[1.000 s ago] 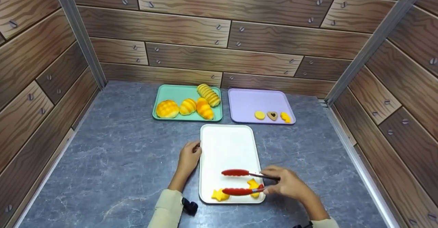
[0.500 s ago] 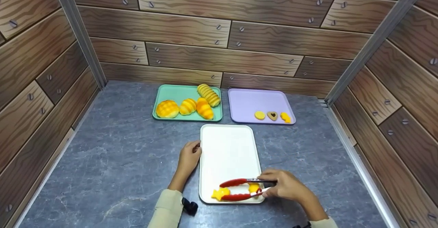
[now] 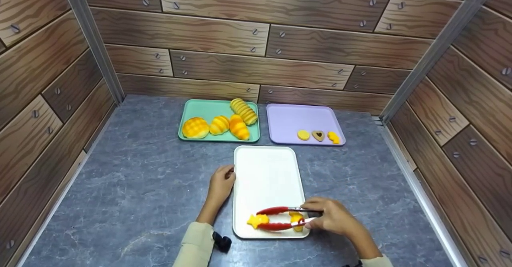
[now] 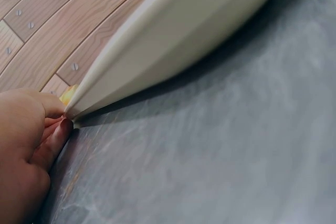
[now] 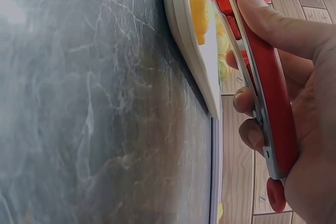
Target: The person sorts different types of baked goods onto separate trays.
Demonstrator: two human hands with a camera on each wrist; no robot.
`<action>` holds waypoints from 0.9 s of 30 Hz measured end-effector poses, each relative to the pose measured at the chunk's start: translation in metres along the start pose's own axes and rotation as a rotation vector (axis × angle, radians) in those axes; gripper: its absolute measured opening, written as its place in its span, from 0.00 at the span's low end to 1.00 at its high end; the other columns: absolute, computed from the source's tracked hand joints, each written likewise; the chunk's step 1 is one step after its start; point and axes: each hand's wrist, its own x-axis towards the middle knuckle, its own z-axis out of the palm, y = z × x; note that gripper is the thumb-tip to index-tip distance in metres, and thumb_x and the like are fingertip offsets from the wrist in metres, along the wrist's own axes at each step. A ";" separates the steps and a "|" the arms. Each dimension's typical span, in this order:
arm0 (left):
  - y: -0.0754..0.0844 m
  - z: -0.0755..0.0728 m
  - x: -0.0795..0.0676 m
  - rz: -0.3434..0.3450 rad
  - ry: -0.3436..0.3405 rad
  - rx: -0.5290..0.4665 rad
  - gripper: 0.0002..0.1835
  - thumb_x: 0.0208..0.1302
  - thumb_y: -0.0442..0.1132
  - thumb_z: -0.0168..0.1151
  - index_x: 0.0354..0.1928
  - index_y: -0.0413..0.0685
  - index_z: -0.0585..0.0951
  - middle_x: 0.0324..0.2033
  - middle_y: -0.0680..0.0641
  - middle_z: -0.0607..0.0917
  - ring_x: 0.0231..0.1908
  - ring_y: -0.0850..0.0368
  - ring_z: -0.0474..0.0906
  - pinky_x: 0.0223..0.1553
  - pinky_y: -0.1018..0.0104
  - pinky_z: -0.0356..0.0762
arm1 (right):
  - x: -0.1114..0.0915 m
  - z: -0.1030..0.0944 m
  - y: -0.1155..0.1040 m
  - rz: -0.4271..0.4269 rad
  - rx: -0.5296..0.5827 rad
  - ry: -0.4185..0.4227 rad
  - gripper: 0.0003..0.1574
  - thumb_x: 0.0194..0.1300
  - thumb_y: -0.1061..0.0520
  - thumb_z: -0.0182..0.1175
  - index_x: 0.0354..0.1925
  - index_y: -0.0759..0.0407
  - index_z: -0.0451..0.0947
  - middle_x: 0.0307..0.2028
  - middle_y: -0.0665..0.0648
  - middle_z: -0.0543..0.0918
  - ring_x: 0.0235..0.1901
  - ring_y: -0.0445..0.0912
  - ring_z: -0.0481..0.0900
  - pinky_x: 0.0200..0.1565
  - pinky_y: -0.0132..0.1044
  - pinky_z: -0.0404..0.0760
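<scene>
A white tray [image 3: 268,171] lies lengthwise in the middle of the table. My left hand [image 3: 221,183] pinches its left rim between thumb and fingers, as the left wrist view shows. My right hand [image 3: 334,217] holds red-tipped tongs [image 3: 276,210] above the tray's near end; their red handle [image 5: 270,82] crosses the palm in the right wrist view. Between the tong tips is a yellow star-shaped piece [image 3: 253,221], partly covered by them; whether it is lifted I cannot tell. Another yellow piece [image 3: 297,221] lies at the near right corner, partly behind the tongs.
Behind, at left, a green tray [image 3: 204,109] bears several toy breads [image 3: 196,127]. Beside it a lilac tray [image 3: 298,117] carries a round yellow cookie [image 3: 303,135], a brown heart cookie [image 3: 318,135] and a small yellow piece [image 3: 333,137]. Wood-patterned walls [image 3: 224,39] enclose the table.
The tongs came down toward the star-shaped piece and their tips drew closer around it. That piece has shifted slightly up the picture. My left hand has stayed on the rim.
</scene>
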 end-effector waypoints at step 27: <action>0.001 0.001 0.000 0.012 -0.009 0.024 0.17 0.66 0.31 0.59 0.54 0.35 0.84 0.40 0.44 0.85 0.40 0.55 0.78 0.46 0.59 0.78 | 0.011 -0.020 0.008 0.137 0.046 0.227 0.33 0.50 0.43 0.78 0.54 0.53 0.87 0.52 0.50 0.86 0.54 0.51 0.82 0.55 0.50 0.80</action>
